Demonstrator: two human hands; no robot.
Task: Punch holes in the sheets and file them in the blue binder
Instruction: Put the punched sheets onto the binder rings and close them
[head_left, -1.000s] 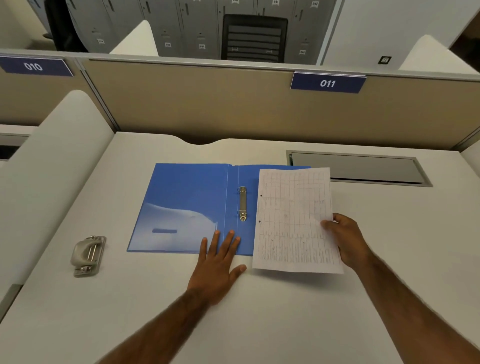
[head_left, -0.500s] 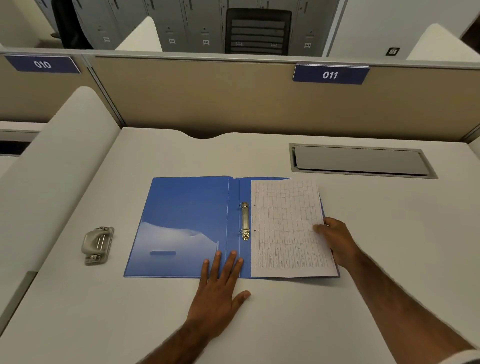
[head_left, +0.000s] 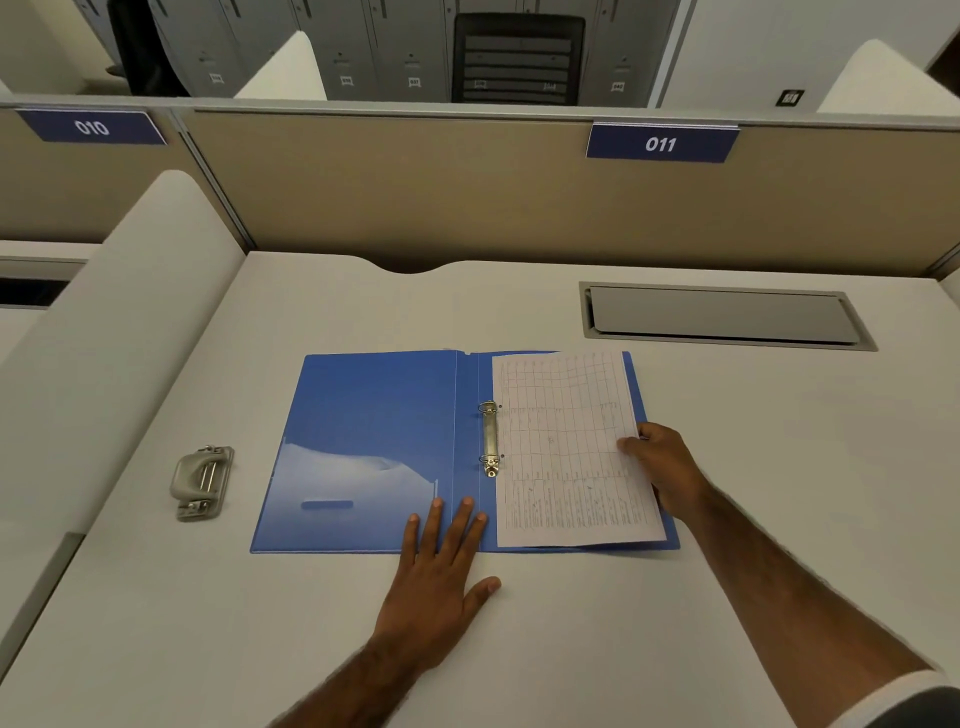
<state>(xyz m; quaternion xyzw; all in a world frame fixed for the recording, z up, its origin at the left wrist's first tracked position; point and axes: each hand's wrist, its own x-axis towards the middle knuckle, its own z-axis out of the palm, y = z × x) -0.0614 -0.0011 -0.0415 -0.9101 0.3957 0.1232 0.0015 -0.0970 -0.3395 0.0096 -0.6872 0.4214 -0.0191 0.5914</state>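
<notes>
The blue binder (head_left: 369, 415) lies open on the desk, its two metal rings (head_left: 489, 439) at the spine. A printed sheet (head_left: 566, 447) with two punched holes lies on the binder's right half, its left edge right beside the rings. My right hand (head_left: 662, 467) grips the sheet's right edge. My left hand (head_left: 439, 577) lies flat with fingers spread, its fingertips pressing the binder's front edge near the spine. The grey hole punch (head_left: 201, 480) sits on the desk to the left of the binder.
A grey cable hatch (head_left: 722, 314) is set into the white desk (head_left: 779, 441) at the back right. A beige partition (head_left: 415, 192) with the label 011 closes the far side. A white rounded divider (head_left: 114, 322) borders the left.
My right hand has carried the sheet left and down onto the binder's right half, bringing its punched edge up to the rings. My left hand has stayed on the binder's front edge.
</notes>
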